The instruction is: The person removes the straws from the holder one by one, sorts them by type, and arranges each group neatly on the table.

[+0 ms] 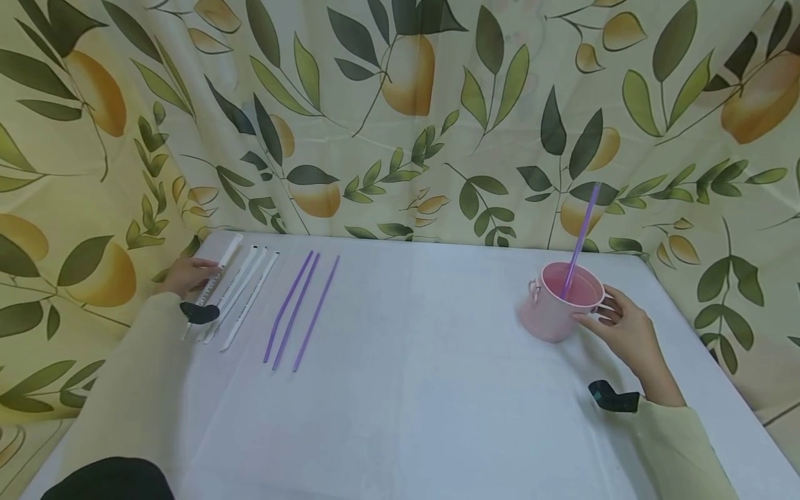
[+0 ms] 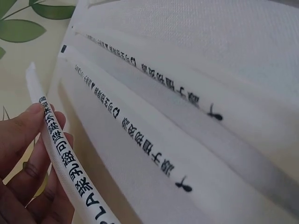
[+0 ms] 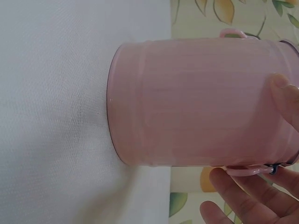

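At the table's left side my left hand (image 1: 185,276) pinches a white paper-wrapped straw (image 2: 70,156) between thumb and fingers. Its printed wrapper is lifted at an angle in the left wrist view. Several more wrapped straws (image 1: 251,302) lie beside it. On the right, my right hand (image 1: 630,335) holds a pink bucket (image 1: 545,312) at its side handle, thumb against the wall near the rim. The bucket stands upright on the table. A purple straw (image 1: 582,232) leans inside it, its lower end hidden.
Three bare purple straws (image 1: 296,311) lie side by side, right of the wrapped ones. The white-covered table (image 1: 437,389) stretches between them and the bucket. A leaf-and-fruit patterned cloth (image 1: 400,173) hangs along the back and left.
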Available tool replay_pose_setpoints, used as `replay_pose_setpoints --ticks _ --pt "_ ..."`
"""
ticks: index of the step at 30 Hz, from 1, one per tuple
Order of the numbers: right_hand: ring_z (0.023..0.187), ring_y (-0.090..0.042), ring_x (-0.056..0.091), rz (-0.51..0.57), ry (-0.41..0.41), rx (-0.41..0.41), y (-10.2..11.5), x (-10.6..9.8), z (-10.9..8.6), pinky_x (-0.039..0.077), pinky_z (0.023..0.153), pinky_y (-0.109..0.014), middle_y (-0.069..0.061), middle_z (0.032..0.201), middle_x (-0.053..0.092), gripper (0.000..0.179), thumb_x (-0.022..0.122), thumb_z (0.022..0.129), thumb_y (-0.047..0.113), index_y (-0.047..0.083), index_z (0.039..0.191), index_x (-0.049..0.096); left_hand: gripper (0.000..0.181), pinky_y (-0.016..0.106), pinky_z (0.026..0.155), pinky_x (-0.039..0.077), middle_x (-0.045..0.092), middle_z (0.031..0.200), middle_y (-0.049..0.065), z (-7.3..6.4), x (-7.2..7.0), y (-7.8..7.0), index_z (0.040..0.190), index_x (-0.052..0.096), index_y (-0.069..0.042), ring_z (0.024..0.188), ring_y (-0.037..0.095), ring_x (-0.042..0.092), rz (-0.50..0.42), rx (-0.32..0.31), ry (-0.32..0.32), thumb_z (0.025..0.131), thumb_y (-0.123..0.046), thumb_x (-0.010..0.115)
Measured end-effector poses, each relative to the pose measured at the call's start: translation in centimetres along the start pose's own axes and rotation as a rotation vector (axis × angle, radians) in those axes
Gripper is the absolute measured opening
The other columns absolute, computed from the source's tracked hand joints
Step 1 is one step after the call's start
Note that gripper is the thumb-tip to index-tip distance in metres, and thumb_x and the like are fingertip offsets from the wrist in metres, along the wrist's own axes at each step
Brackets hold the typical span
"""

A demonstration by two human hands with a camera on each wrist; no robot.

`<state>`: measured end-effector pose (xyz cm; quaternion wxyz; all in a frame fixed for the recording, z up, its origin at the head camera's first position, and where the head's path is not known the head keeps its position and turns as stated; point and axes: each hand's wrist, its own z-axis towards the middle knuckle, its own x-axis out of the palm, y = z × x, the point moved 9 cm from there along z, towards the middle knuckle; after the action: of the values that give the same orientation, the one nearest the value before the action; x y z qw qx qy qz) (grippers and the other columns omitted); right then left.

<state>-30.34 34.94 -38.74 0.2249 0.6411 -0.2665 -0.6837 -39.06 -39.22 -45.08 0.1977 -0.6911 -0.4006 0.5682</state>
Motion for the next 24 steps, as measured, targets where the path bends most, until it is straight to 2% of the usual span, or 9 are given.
replay_pose_setpoints --ticks 7,14,19,24 --pt "0.116 -0.050 0.048 0.005 -0.011 -0.013 0.0 -0.1 0.0 0.053 0.076 -0.027 -0.036 0.134 0.043 0.086 0.066 0.086 0.038 -0.002 0.147 0.020 0.050 0.017 0.070 0.045 0.046 0.132 0.031 0.8 0.6 0.4 0.131 0.044 0.011 0.101 0.025 0.053 0.003 -0.028 -0.007 0.094 -0.021 0.054" --pt "0.116 -0.051 0.048 0.006 -0.012 -0.019 0.1 -0.1 0.0 0.052 0.078 -0.032 -0.037 0.134 0.042 0.085 0.066 0.086 0.038 -0.002 0.147 0.021 0.051 0.017 0.063 0.047 0.050 0.126 0.027 1.1 0.7 1.2 0.130 0.047 0.009 0.087 0.018 0.054 -0.020 -0.069 -0.018 0.091 -0.020 0.058" --pt "0.115 -0.052 0.048 0.007 -0.015 -0.021 0.2 -0.2 0.0 0.052 0.078 -0.033 -0.037 0.133 0.043 0.085 0.066 0.087 0.037 -0.004 0.146 0.021 0.048 0.017 0.061 0.047 0.054 0.119 0.024 0.8 0.7 0.8 0.129 0.048 0.010 0.078 0.011 0.053 -0.019 -0.069 -0.029 0.091 -0.017 0.058" --pt "0.116 -0.052 0.047 0.010 -0.010 -0.006 0.0 -0.1 0.0 0.050 0.080 -0.037 -0.037 0.134 0.042 0.086 0.065 0.087 0.038 -0.002 0.147 0.020 0.048 0.018 0.060 0.048 0.055 0.119 0.026 0.4 0.7 0.4 0.129 0.048 0.010 0.079 0.013 0.055 -0.011 -0.075 -0.041 0.091 -0.017 0.059"
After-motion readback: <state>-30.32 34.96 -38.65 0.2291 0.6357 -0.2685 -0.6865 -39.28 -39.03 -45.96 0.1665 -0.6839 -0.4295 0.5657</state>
